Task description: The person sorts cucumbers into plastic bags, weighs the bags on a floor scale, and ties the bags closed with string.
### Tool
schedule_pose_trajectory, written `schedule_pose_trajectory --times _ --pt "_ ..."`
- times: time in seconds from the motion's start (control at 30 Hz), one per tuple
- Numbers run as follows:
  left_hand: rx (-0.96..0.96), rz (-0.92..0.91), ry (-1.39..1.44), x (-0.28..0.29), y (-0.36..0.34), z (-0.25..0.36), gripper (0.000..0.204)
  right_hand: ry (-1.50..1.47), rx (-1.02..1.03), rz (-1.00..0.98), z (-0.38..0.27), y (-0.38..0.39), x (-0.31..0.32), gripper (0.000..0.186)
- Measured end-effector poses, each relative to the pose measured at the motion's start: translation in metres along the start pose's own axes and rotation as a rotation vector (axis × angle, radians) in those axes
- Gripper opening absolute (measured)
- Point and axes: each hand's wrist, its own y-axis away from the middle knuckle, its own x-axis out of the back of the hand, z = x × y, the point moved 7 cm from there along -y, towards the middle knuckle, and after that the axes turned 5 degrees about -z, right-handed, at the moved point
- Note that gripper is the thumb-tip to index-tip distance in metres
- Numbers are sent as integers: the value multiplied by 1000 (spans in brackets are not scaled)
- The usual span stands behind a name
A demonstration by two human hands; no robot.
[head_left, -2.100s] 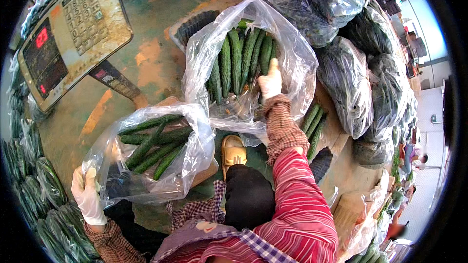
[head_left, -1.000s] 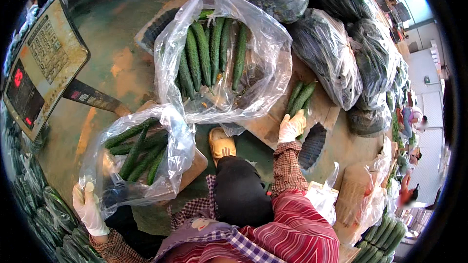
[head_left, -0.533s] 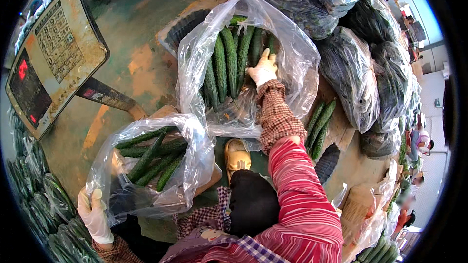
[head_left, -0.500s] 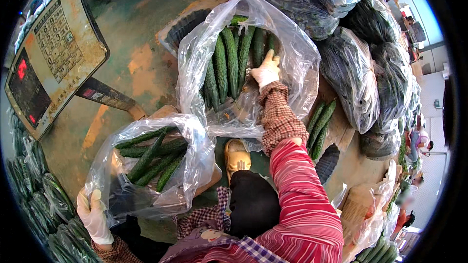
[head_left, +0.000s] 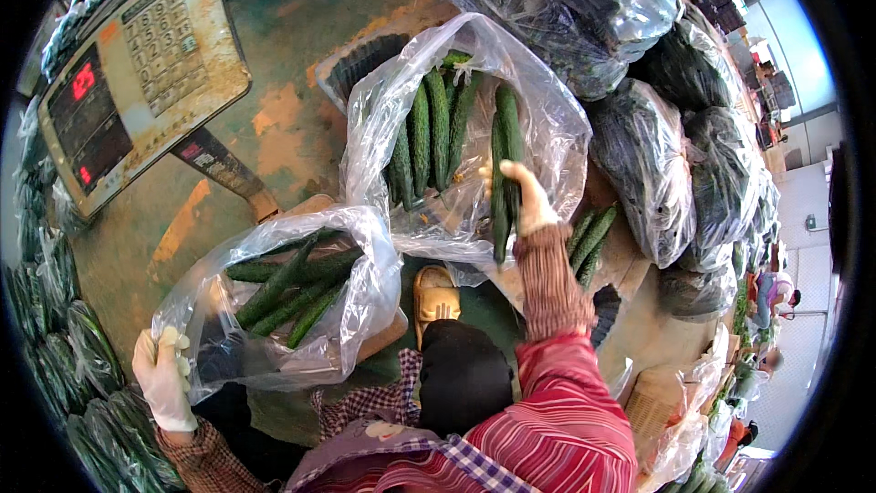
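Observation:
My right hand, in a pale glove, is closed round long dark-green cucumbers at the right side of the larger open clear plastic bag; they lie lengthwise, their lower ends reaching the bag's near edge. More cucumbers are lined up in the bag's left part. My gloved left hand grips the left edge of a smaller clear bag at lower left, which holds several cucumbers lying at various angles. Loose cucumbers rest on cardboard to the right of the larger bag.
A grimy electronic scale with a red display stands at upper left. Dark filled plastic bags are heaped at upper right. Bagged cucumbers line the left edge. Other people are far right. A yellow slipper shows below.
My right hand went from the loose cucumbers back into the larger bag, then drew cucumbers toward me, leaving a gap in the row. My left hand still holds the smaller bag.

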Motion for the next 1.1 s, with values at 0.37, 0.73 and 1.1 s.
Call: schedule_pose_trajectory --times 0.37,0.73,1.1 --pt "-216 -733 951 -37 27 47 70 208 273 -979 -3 136 -318 75" --pt "-159 -907 1385 16 21 20 63 1960 471 -1205 156 89 -279 68" --pt "-172 -440 708 -16 19 35 66 1374 232 423 36 -70 -77 116"
